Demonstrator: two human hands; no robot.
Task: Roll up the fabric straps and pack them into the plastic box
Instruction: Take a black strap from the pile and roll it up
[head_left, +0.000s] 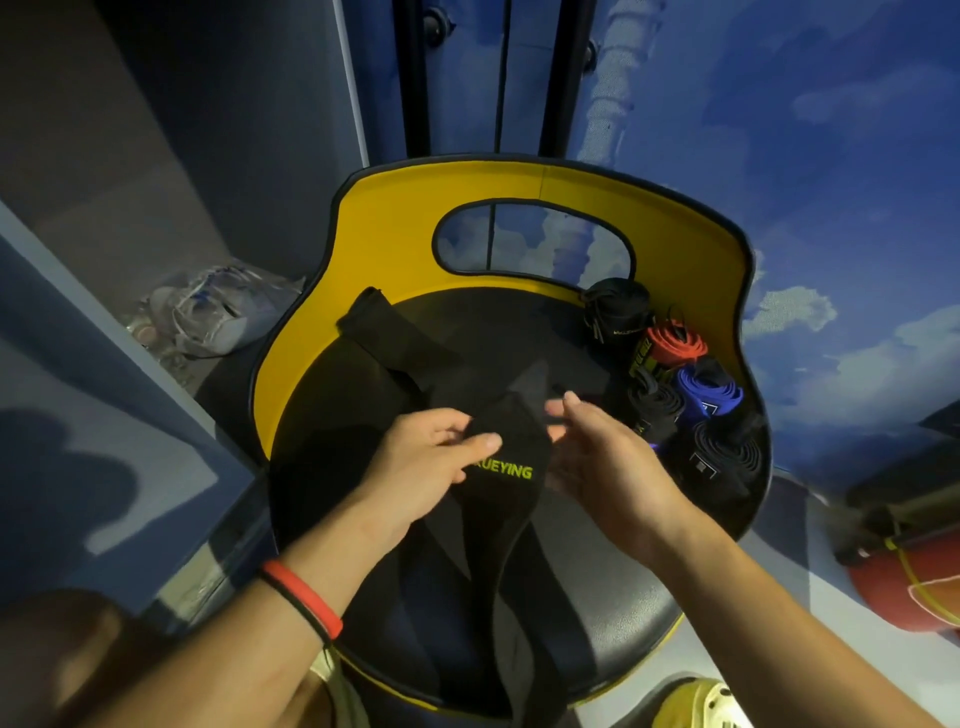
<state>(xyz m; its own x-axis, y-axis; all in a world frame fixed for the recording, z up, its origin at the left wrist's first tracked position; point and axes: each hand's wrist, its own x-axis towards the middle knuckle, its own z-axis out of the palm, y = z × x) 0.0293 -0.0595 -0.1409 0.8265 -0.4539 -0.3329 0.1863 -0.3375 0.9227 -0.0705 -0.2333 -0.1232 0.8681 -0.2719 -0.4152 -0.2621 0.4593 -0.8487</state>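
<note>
At mid-frame your left hand (431, 457) pinches the black fabric strap with yellow-green lettering (511, 452), holding its end above the yellow-backed round chair (395, 234), probably to start a roll. Your right hand (597, 457) waits just beside it, fingers straight and apart. Rolled black, red and blue straps (696, 395) sit right of centre; no plastic box shows.

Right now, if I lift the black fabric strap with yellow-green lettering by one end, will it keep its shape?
Probably floppy: the black fabric strap sags and folds below the left hand onto the round black chair seat. Likely light: a thumb-and-finger pinch holds it. Loose, it should not roll, unlike the wound red strap.
</note>
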